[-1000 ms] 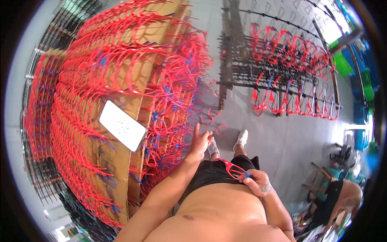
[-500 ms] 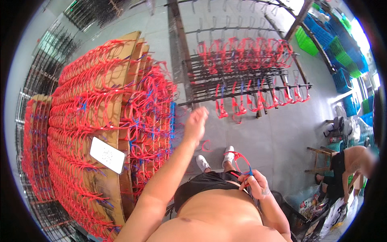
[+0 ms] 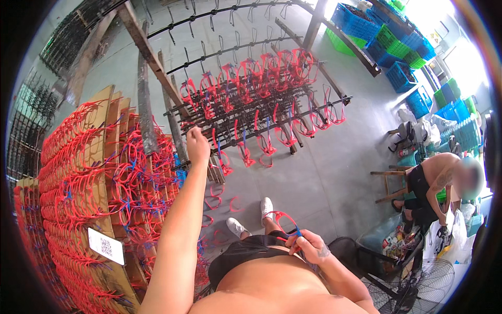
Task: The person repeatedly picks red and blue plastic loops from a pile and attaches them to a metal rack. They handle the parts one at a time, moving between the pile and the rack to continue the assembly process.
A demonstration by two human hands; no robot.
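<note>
My right hand (image 3: pixel 312 246) is closed on a thin red-and-blue looped frame (image 3: pixel 283 222), shaped like a spectacle frame, in front of my waist. Its red loop sticks out past the fingers, and the blue part lies by my fingertips. My left arm reaches forward to the near left end of a dark metal rack. There my left hand (image 3: pixel 197 142) has its fingers curled closed; what they grip, if anything, is hidden. Red looped frames (image 3: pixel 246 154) hang along the rack's nearest bar (image 3: pixel 261 132), close to this hand. More red ones are crowded on the bars behind.
Cardboard boards (image 3: pixel 111 172) thick with red and blue frames stand at left, carrying a white card (image 3: pixel 106 246). Wooden posts (image 3: pixel 148 104) rise beside the rack. A fan (image 3: pixel 426 282) stands at lower right near a bending person (image 3: pixel 436 180). Crates (image 3: pixel 355 23) are stacked at far right.
My view has turned, so the rack and boards sit further left. My left hand has come from the gap beside the boards to the rack's end. The right hand still holds its frame.
</note>
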